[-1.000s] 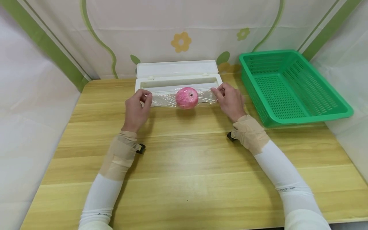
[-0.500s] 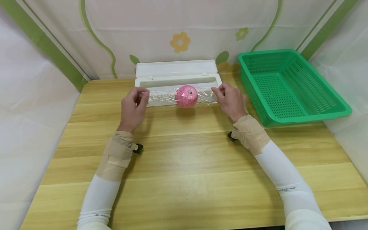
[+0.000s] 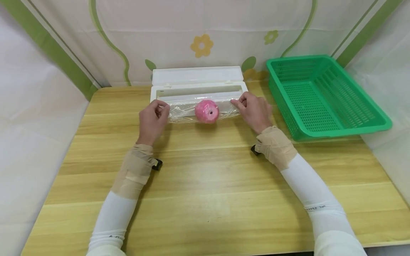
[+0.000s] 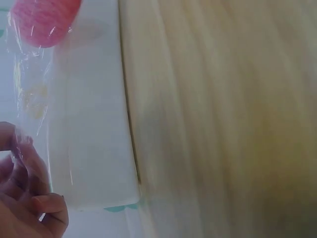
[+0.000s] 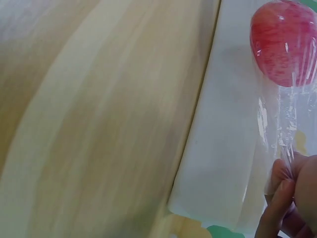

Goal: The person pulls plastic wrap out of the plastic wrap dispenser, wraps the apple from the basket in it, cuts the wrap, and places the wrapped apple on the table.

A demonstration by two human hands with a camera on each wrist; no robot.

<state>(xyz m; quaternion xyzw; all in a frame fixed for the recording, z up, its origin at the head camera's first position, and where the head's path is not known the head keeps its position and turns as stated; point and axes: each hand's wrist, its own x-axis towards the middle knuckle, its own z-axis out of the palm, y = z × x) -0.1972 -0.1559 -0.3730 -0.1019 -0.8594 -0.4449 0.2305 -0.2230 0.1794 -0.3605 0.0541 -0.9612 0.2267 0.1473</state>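
A pink-red apple [image 3: 206, 111] hangs in a strip of clear cling film [image 3: 180, 112], close in front of an open white box. My left hand [image 3: 153, 119] pinches the film's left end between thumb and fingers. At the other end my right hand [image 3: 254, 111] pinches the film likewise. The left wrist view has the film [image 4: 32, 94] running taut from the fingertips up to the apple [image 4: 45, 20]. In the right wrist view the film gathers into creases between the apple [image 5: 283, 44] and the right thumb and fingers [image 5: 277, 208].
The long white cling film box [image 3: 198, 87], its lid [image 3: 196, 74] raised, stands at the table's back edge with a white roll inside. A green plastic basket [image 3: 294, 113] sits at the back right. Behind the wooden table [image 3: 205, 192] hangs a flowered curtain [image 3: 144, 32].
The apple has rolled over in the film, its dark-centred end turning down toward me. My left hand drew out to the left and came back. The right hand shifted slightly left.
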